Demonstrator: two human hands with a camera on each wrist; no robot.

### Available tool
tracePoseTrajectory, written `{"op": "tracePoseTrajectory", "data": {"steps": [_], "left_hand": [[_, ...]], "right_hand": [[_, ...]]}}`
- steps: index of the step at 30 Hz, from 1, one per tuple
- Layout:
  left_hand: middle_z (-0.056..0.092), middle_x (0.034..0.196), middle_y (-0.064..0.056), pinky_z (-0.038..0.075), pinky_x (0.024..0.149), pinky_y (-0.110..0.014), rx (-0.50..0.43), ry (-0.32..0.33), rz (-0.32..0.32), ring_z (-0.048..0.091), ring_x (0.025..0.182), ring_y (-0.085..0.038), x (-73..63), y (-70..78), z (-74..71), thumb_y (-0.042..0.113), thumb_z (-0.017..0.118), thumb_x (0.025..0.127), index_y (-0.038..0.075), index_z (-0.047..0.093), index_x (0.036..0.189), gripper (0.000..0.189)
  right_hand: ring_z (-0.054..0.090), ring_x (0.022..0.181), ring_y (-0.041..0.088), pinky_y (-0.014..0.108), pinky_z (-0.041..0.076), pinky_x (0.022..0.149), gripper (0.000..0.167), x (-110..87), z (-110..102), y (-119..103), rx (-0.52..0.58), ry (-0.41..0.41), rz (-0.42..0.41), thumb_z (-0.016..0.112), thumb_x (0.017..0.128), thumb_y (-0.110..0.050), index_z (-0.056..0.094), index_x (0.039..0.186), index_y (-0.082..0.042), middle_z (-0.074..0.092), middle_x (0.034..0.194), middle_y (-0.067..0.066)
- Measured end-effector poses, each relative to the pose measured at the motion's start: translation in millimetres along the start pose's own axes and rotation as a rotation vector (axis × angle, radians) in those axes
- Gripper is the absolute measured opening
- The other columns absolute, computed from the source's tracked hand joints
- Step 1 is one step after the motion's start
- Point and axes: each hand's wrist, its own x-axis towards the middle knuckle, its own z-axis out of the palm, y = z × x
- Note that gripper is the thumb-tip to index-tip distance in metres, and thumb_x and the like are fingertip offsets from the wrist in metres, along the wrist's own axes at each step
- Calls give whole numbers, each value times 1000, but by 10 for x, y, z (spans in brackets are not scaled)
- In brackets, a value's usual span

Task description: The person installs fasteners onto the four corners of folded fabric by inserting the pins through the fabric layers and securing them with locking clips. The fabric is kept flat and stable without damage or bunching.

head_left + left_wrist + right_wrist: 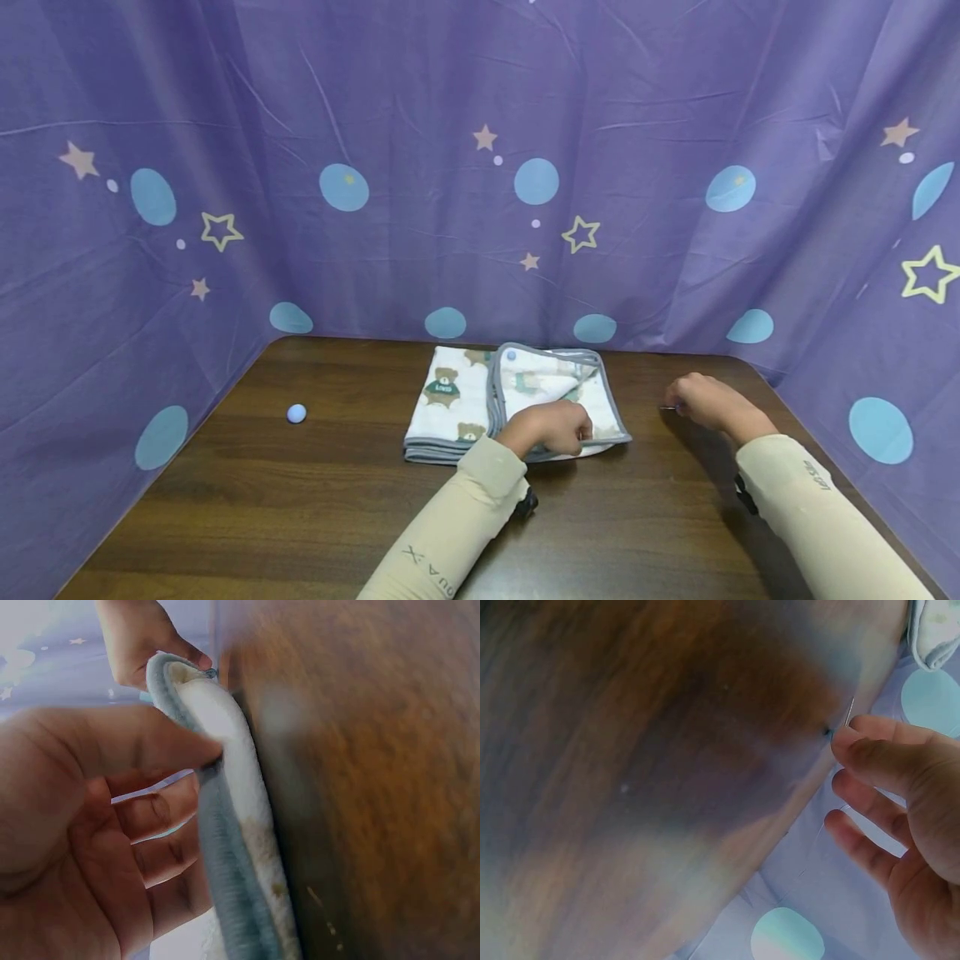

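A folded white blanket [459, 400] with a teddy-bear print and grey-blue trim lies on the table. My left hand [553, 426] is over its front right part. In the left wrist view, the thumb and fingers of that hand [97, 810] pinch the trimmed edge [229, 855]. Off the blanket's right side, above the table, my right hand [705, 404] pinches a thin metal pin [850, 711] between thumb and forefinger. The other fingers of the right hand [907, 795] are loosely bent. A small blue round button [511, 355] sits on the blanket's folded-over far corner.
A light-blue round piece [296, 413] lies alone on the left of the brown wooden table [247, 517]. Purple curtain [420, 100] with stars and dots stands along the table's back and sides.
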Motion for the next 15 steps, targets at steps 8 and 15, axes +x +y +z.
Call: {"op": "tracePoseTrajectory", "data": {"steps": [8,15], "left_hand": [[64,76,10,44,68,-15,-40,50,38,56,74,-3,10,-66,-25,18,76,93,13,75,91,6],[32,58,11,26,54,-19,-179,164,70,27,53,-3,-44,-203,-159,12,70,97,15,52,72,31]], "right_hand": [[37,60,6,27,32,54,37,-1,31,-17,0,24,-3,68,75,11,47,61,-16,41,63,-12],[37,60,7,27,35,54,36,15,31,-32,-28,39,-28,67,72,13,48,61,-15,42,62,-13]]}}
